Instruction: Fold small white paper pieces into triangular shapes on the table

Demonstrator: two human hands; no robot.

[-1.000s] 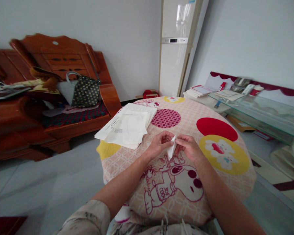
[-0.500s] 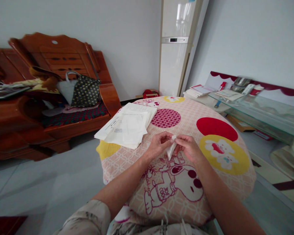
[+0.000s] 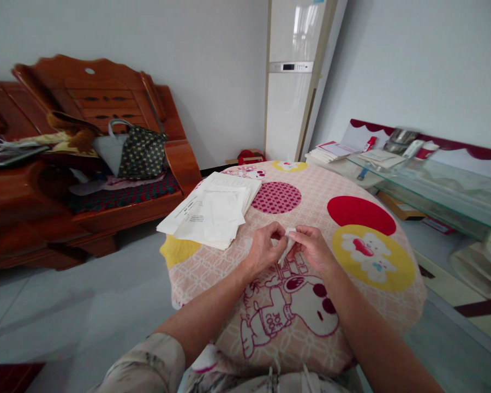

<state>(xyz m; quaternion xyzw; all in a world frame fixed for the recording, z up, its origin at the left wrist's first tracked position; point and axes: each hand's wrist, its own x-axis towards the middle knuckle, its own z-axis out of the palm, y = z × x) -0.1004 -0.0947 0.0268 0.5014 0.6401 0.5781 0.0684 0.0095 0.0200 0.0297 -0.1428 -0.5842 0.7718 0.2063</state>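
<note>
Leftmost, a carved wooden bench [image 3: 69, 164] stands against the wall, with a dark dotted bag [image 3: 142, 154] resting on its seat. Next comes the round table, draped in a pink patterned cloth [image 3: 196, 270]. A loose stack of white sheets [image 3: 213, 210] lies on its far left part, well apart from the hands.

Near the middle of the table, the left hand [image 3: 263, 250] is curled, with thumb and forefinger pressed together on the left edge of a small folded white paper [image 3: 290, 232]. The paper sits right between the two hands, held just above the cloth. Only a small white bit of it shows at the fingertips; the rest is hidden by the fingers. The right hand [image 3: 314, 250] mirrors the left, its thumb and forefinger pinching the paper's right edge, so the fingertips of both hands nearly meet. A cartoon dog print [image 3: 300, 305] on the cloth lies directly below the hands, between the forearms.

Beyond the hands, a tall white cabinet [image 3: 290, 82] rises in the corner of the room. Further right, the cloth shows a red circle [image 3: 360, 214] and a yellow circle [image 3: 374, 257]. Past the table's edge, a glass shelf [image 3: 437, 188] carries papers and small containers.
</note>
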